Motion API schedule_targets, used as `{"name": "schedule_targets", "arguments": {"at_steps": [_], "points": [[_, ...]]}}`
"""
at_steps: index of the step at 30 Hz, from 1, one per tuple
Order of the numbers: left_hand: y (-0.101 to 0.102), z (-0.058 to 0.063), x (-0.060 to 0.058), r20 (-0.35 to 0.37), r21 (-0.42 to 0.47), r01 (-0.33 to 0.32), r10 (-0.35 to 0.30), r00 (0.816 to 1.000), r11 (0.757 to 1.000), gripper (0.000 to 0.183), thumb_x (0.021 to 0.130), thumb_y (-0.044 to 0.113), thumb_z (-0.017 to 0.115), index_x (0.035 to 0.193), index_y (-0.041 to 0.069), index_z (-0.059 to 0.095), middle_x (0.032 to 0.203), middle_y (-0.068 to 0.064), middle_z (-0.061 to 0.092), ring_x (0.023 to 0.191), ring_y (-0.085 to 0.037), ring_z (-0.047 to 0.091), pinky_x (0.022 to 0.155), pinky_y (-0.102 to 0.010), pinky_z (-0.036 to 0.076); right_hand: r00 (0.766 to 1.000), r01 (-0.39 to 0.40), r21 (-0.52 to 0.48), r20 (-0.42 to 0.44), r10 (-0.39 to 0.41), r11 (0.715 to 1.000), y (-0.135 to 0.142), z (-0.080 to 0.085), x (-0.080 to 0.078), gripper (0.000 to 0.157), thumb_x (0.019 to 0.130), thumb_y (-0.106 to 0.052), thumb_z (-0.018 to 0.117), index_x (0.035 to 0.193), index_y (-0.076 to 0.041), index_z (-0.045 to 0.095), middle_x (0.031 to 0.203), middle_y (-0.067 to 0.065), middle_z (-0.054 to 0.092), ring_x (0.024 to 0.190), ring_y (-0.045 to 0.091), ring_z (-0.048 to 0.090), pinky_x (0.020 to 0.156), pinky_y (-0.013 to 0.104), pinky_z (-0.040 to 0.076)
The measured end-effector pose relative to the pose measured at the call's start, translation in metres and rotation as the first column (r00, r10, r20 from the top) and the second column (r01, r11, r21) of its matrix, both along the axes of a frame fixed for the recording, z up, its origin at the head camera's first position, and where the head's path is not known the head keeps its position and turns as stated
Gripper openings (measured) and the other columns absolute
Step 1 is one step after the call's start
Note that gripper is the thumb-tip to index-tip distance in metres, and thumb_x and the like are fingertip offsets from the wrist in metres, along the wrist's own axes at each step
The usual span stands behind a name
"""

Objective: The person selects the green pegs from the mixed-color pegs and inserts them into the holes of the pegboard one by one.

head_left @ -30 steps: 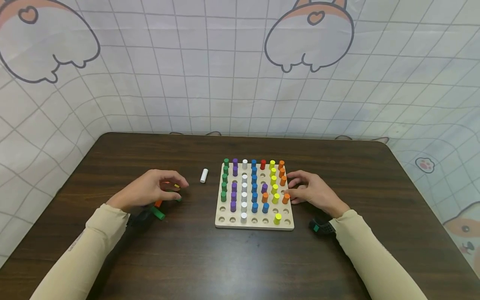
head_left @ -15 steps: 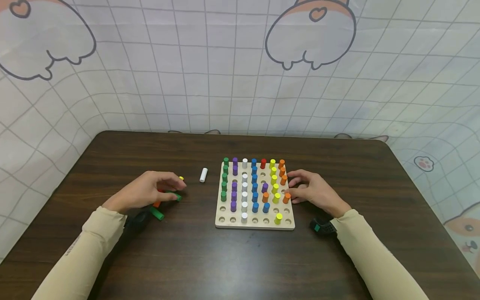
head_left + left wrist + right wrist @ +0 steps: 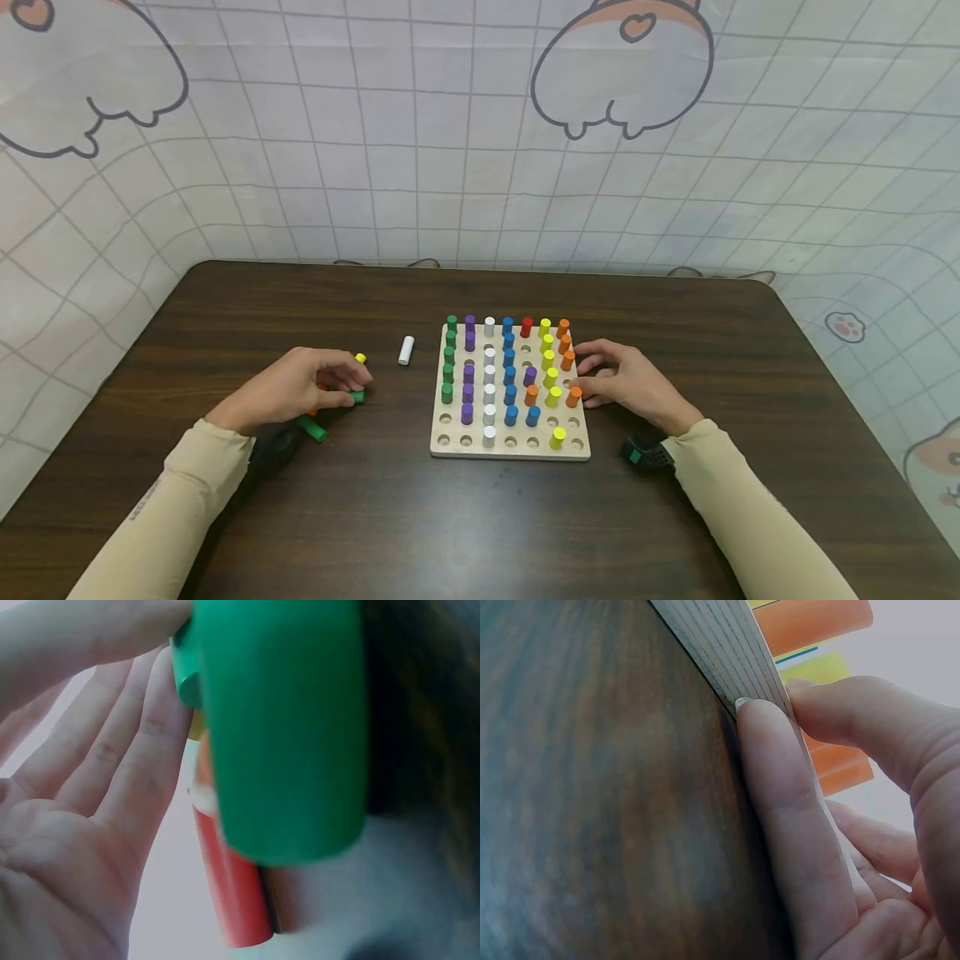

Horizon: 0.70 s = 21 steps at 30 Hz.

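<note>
My left hand (image 3: 296, 387) is low over the table's left side, pinching a small green peg (image 3: 358, 397) between thumb and fingertips. In the left wrist view that green peg (image 3: 187, 667) shows past the thumb, while another green peg (image 3: 285, 735) fills the foreground and a red peg (image 3: 232, 889) lies beyond. A yellow peg (image 3: 361, 358) peeks out behind the fingers; the palm hides part of the loose pile. My right hand (image 3: 633, 387) grips the right edge of the wooden pegboard (image 3: 495, 451). Up close, its thumb is on the top face and a finger (image 3: 769, 757) along the side.
Upright pegs stand in coloured columns on the board, with several bare holes mostly in the front rows. A white peg (image 3: 406, 351) lies between the left hand and the board. Behind the dark wooden table (image 3: 495, 533) hangs a white grid-patterned cloth (image 3: 435, 125).
My left hand's fingers have come down and closed on the green peg beneath them. The yellow peg behind has become visible. My right hand stays at the board's edge.
</note>
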<state>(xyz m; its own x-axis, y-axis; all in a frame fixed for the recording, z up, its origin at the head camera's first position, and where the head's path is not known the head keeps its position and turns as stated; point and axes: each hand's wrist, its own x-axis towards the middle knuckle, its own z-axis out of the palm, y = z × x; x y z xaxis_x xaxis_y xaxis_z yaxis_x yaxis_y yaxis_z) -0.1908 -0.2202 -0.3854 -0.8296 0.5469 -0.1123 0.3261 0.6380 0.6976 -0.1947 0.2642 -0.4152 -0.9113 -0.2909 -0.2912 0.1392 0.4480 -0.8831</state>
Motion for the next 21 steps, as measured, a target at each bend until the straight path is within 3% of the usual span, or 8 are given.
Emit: {"name": "schedule_targets", "arguments": {"at_steps": [6,13,21], "points": [[0.0017,0.0016,0.002,0.017,0.014,-0.012,0.012,1.0,1.0,0.024,0.091,0.013,0.08,0.114,0.015,0.074,0.108,-0.001,0.078,0.1,-0.013,0.074,0.077,-0.022,0.059,1.0,-0.001,-0.006,-0.006,0.001,1.0,0.0004,-0.0011,0.0001,0.065,0.092,-0.025,0.079,0.147,-0.006,0.049,0.121,0.017,0.056,0.091,0.017,0.075,0.079,0.035,0.066],[0.0057,0.0011,0.0018,0.1,0.065,-0.009,0.002,0.995,0.998,0.027,0.089,0.014,0.081,0.115,0.01,0.075,0.108,-0.006,0.079,0.099,-0.014,0.075,0.081,-0.022,0.061,1.0,-0.004,-0.003,-0.012,0.004,1.0,0.0,0.0021,0.0024,0.065,0.093,-0.023,0.077,0.149,-0.005,0.048,0.122,0.019,0.056,0.091,0.016,0.074,0.079,0.034,0.066],[0.0063,-0.0001,0.0007,0.062,0.027,0.016,-0.018,0.998,0.999,0.028,0.087,0.017,0.084,0.112,0.011,0.076,0.105,-0.004,0.078,0.091,-0.011,0.075,0.08,-0.021,0.061,1.0,-0.01,0.001,-0.02,0.01,1.0,-0.0004,0.0021,0.0018,0.064,0.093,-0.022,0.077,0.148,-0.005,0.048,0.122,0.02,0.056,0.09,0.016,0.074,0.079,0.034,0.066]]}}
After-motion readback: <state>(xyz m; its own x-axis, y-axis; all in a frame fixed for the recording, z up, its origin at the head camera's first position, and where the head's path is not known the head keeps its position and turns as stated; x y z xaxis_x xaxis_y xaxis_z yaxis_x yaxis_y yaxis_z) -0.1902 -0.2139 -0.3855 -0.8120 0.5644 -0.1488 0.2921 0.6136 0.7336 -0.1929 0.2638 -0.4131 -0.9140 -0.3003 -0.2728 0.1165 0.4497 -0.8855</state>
